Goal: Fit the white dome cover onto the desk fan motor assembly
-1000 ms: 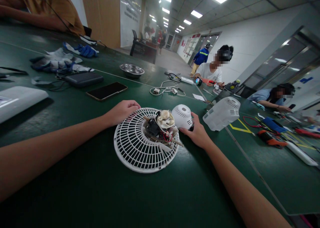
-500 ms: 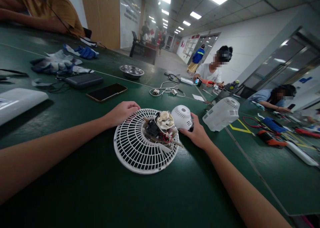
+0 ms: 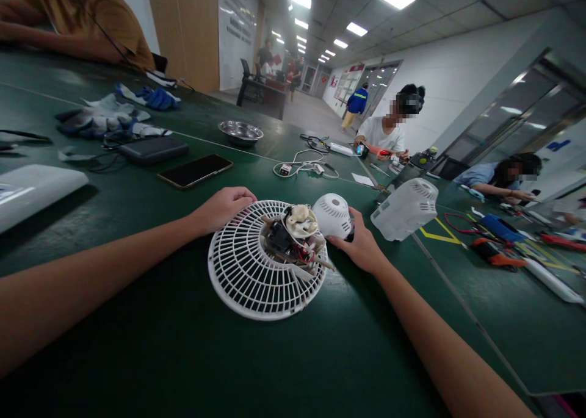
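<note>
A round white fan grille [image 3: 238, 284] lies on the green table in front of me, with an exposed fan motor and its wiring [image 3: 293, 238] at its middle. My left hand [image 3: 224, 209] is closed at the grille's far left rim, its fingertips partly hidden. My right hand [image 3: 361, 244] is wrapped round the right side of a white vented motor cover [image 3: 333, 215], thumb in front and fingers behind. The cover sits right beside the motor at the grille's right edge. Further right, a translucent white plastic housing [image 3: 405, 210] stands on the table.
Beyond the grille are a phone [image 3: 196, 171], a dark flat box [image 3: 153, 150], a steel bowl [image 3: 240, 133], work gloves [image 3: 103, 118] and a white cable [image 3: 304, 168]. A white panel [image 3: 41, 192] lies left; tools [image 3: 497, 253] lie right. Other people sit around the table.
Both hands, the grille and the motor cover stay where they were. The view shifts very slightly, and a distant person in blue moves a little to the left.
</note>
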A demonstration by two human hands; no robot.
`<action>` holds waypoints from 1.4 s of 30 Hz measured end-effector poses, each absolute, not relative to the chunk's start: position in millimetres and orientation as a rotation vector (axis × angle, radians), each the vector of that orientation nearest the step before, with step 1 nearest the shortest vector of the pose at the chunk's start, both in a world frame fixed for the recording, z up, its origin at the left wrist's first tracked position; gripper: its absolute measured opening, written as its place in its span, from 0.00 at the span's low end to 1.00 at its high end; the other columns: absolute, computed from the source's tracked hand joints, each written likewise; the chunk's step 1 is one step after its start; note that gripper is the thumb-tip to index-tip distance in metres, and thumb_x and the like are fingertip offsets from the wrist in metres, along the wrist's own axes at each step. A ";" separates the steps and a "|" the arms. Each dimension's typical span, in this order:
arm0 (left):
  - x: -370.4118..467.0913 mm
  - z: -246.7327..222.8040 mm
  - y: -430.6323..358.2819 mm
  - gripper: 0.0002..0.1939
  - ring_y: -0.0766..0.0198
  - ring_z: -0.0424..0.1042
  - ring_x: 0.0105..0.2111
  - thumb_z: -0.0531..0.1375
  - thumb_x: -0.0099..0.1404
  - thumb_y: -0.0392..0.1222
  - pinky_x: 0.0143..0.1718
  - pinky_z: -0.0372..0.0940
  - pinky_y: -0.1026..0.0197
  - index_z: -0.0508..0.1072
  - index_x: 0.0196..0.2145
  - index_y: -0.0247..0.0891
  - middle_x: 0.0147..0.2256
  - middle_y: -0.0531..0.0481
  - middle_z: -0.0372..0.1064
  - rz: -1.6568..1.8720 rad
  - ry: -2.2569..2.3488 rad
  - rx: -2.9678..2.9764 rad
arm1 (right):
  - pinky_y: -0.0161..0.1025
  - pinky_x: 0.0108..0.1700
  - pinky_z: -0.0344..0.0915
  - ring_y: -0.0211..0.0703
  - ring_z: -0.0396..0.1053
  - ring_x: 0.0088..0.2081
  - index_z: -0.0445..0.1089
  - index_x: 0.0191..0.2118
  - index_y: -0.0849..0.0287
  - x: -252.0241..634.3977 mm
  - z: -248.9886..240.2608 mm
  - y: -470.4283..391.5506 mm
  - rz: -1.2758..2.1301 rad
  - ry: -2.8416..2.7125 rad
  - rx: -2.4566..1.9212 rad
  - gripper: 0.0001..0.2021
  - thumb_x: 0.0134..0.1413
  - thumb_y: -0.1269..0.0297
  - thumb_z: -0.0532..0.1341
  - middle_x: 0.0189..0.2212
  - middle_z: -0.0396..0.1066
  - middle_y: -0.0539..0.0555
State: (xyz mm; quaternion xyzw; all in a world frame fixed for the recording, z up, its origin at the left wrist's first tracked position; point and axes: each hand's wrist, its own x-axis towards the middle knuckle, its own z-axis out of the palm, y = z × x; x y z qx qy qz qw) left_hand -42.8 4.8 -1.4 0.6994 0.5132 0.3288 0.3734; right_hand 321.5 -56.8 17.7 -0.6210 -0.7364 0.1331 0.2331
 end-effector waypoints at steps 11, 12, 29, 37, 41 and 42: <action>-43.6 -2.0 4.7 0.17 0.57 0.75 0.34 0.56 0.65 0.53 0.34 0.67 0.59 0.77 0.41 0.39 0.36 0.48 0.77 0.842 1.297 1.786 | 0.57 0.61 0.61 0.61 0.65 0.61 0.46 0.69 0.58 323.8 15.3 -55.4 0.344 -2.060 -1.692 0.44 0.53 0.52 0.67 0.63 0.62 0.66; -43.4 -1.3 4.2 0.17 0.57 0.75 0.34 0.56 0.65 0.53 0.33 0.67 0.59 0.77 0.40 0.39 0.37 0.48 0.77 0.842 1.299 1.785 | 0.57 0.61 0.61 0.61 0.65 0.61 0.46 0.69 0.58 323.9 15.0 -55.3 0.343 -2.061 -1.685 0.44 0.53 0.52 0.66 0.63 0.62 0.65; -41.1 0.6 2.6 0.17 0.59 0.73 0.30 0.56 0.64 0.53 0.29 0.66 0.59 0.76 0.40 0.38 0.32 0.50 0.74 0.839 1.283 1.710 | 0.57 0.59 0.63 0.60 0.67 0.58 0.45 0.69 0.57 323.6 15.0 -56.3 0.358 -2.047 -1.683 0.43 0.52 0.57 0.65 0.61 0.65 0.64; -40.8 1.1 1.5 0.16 0.60 0.73 0.29 0.57 0.63 0.52 0.28 0.66 0.60 0.75 0.40 0.38 0.31 0.51 0.74 0.847 1.267 1.691 | 0.57 0.60 0.62 0.61 0.67 0.59 0.44 0.70 0.57 324.1 15.2 -55.3 0.362 -2.053 -1.693 0.43 0.52 0.56 0.65 0.61 0.64 0.64; -40.2 1.9 0.6 0.16 0.60 0.73 0.29 0.57 0.63 0.52 0.28 0.66 0.60 0.76 0.40 0.38 0.31 0.51 0.74 0.855 1.273 1.699 | 0.58 0.60 0.62 0.61 0.66 0.59 0.44 0.70 0.58 324.6 14.7 -54.6 0.369 -2.050 -1.703 0.44 0.52 0.56 0.65 0.62 0.63 0.65; -40.2 2.0 0.6 0.16 0.60 0.73 0.29 0.57 0.64 0.52 0.28 0.66 0.60 0.76 0.40 0.38 0.31 0.51 0.74 0.852 1.275 1.700 | 0.58 0.60 0.61 0.61 0.66 0.59 0.44 0.70 0.58 324.7 14.6 -54.7 0.366 -2.050 -1.703 0.44 0.52 0.56 0.65 0.62 0.63 0.65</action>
